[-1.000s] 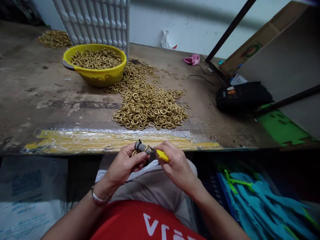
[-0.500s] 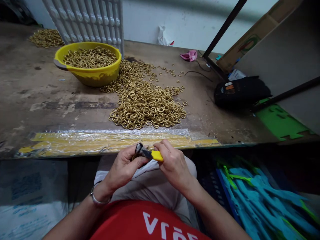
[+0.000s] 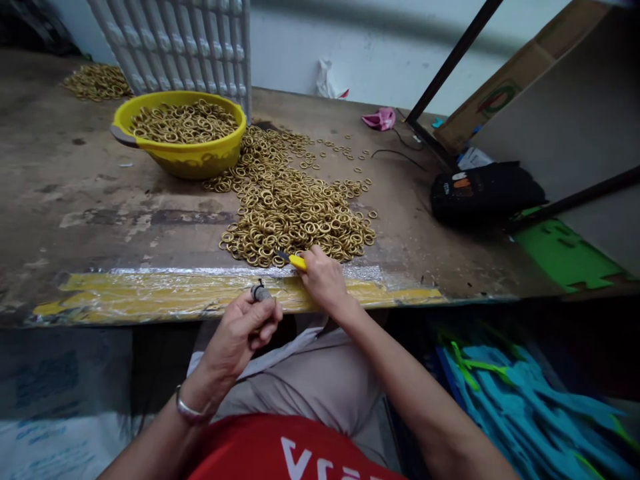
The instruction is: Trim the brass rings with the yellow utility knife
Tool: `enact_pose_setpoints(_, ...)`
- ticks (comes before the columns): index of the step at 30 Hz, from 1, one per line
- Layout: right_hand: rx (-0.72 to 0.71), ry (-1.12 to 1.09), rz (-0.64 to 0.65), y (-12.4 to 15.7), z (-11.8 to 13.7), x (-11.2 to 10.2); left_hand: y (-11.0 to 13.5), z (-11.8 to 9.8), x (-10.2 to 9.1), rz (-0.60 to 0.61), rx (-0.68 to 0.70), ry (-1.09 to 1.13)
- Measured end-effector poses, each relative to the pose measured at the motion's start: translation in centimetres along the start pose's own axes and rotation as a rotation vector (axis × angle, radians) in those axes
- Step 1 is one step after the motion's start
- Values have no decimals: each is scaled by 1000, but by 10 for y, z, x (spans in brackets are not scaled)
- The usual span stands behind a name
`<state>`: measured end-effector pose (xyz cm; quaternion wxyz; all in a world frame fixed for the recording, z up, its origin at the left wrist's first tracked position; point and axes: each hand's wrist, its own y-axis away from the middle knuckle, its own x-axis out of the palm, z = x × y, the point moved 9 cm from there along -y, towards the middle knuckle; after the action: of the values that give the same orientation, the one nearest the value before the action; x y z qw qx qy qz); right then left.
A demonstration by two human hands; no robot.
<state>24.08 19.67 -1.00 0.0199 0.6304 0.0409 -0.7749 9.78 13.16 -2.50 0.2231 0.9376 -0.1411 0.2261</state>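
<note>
My left hand (image 3: 240,337) is closed round a small grey taped stick (image 3: 260,293) whose end pokes up above my thumb, just in front of the bench edge. My right hand (image 3: 323,280) reaches forward over the taped edge and grips a yellow-handled tool (image 3: 297,261). The tool's tip touches the near edge of the big heap of brass rings (image 3: 293,207) on the bench.
A yellow bowl (image 3: 193,159) full of rings stands at the back left, with a white grid crate (image 3: 185,40) behind it and another ring pile (image 3: 97,81) far left. A black pouch (image 3: 483,190) lies right. Blue and green foam pieces (image 3: 525,400) lie below right.
My right hand has left my left hand and moved forward with the yellow tool to the ring heap. The left hand stayed near my lap, holding the grey stick.
</note>
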Motion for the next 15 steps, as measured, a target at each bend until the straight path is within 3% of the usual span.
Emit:
enact_pose_setpoints(4, 37, -52, 25, -18, -3, 10, 1, 5, -5, 36, -68, 89)
enact_pose_setpoints(8, 27, -173, 20, -8, -5, 1, -2, 15, -8, 22, -145, 144)
enact_pose_setpoints(10, 49, -440, 46, 7, -3, -5, -6, 16, -6, 19, -159, 121)
enact_pose_setpoints(13, 164, -1138, 145, 33, 3, -3, -9, 14, 3, 62, -154, 101)
enact_pose_setpoints(15, 223, -1449, 186, 48, 11, 2, -8, 11, 11, 117, -136, 122)
